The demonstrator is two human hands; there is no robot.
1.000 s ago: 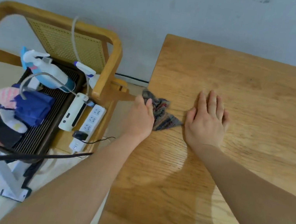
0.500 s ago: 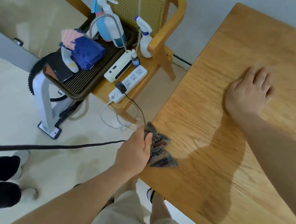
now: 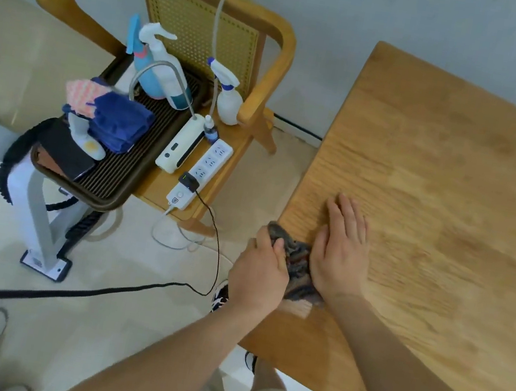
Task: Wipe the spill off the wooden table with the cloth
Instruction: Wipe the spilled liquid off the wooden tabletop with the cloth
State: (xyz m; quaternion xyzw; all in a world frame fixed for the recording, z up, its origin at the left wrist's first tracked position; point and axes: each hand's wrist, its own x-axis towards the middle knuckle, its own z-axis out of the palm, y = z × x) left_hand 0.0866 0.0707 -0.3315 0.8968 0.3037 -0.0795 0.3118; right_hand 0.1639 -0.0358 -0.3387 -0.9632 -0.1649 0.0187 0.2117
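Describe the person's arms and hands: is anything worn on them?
Both are bare. The left hand and right hand have no gloves, and no rings show. The left forearm and right forearm carry no sleeves in view; no watch or bracelet shows at either wrist.

A pale grey wall (image 3: 346,13) runs along the back and meets a cream floor (image 3: 94,321). A wooden chair (image 3: 274,73) with a woven cane back stands against that wall, just beside the left edge of the surface (image 3: 469,195) — its seat carries a dark ribbed tray (image 3: 125,171) and a white power strip (image 3: 211,161). A black cable (image 3: 65,292) trails across the floor. The light is soft and even.
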